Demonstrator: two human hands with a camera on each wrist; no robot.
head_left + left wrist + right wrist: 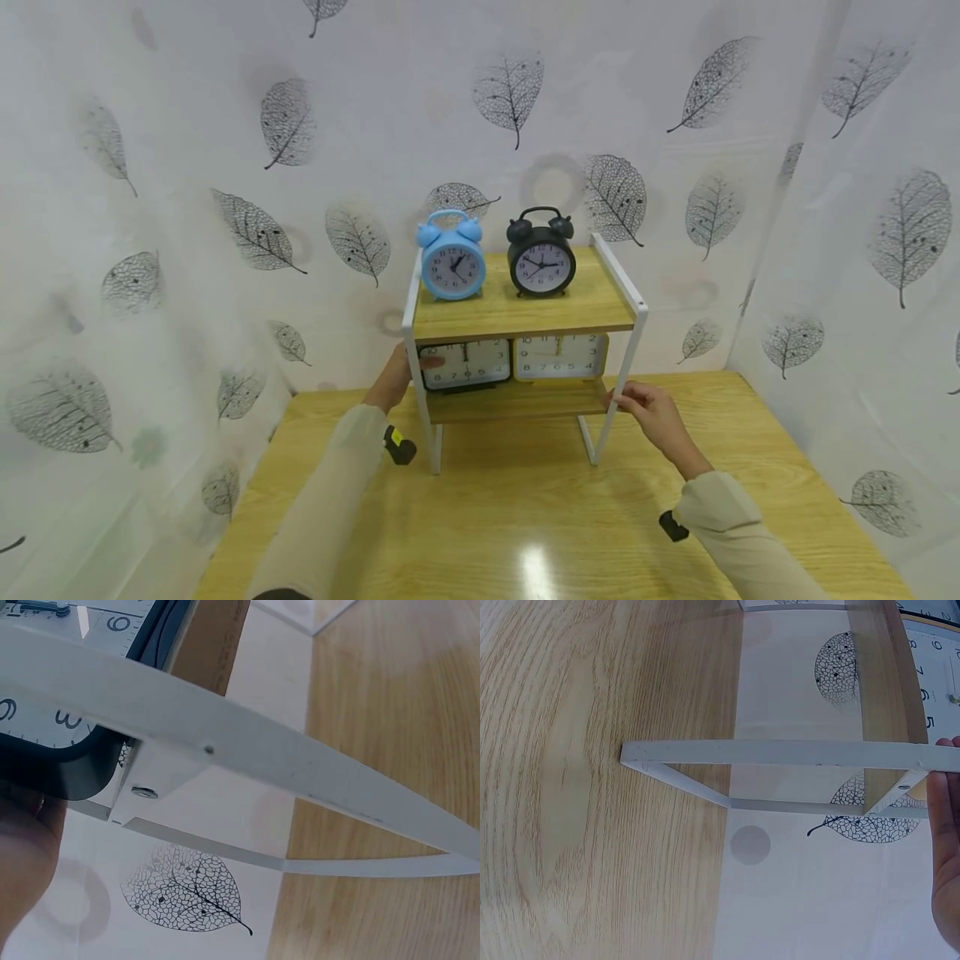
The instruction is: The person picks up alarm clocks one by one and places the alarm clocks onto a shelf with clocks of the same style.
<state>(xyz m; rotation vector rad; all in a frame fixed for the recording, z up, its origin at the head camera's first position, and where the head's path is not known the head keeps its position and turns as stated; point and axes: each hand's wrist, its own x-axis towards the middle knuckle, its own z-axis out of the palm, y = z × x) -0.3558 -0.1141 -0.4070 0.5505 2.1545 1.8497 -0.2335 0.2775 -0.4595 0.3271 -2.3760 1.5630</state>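
A small two-tier rack point(525, 321) with white metal side frames and wooden boards stands on the table. My left hand point(392, 379) reaches past its left frame and holds the left edge of a black rectangular clock point(468, 364), one digit lying over the dial. In the left wrist view that hand point(26, 851) is at the black casing. On the right, my right hand point(651, 410) pinches the white right frame point(780, 752) near the lower board. Beside the black clock, a yellow-rimmed rectangular clock point(558, 357) stands on the lower board point(517, 402).
On the top board point(525, 315) stand a blue twin-bell alarm clock point(453, 265) and a black twin-bell alarm clock point(542, 262). The wooden table point(510, 508) extends in front. A leaf-patterned curtain point(405, 108) hangs behind and at both sides.
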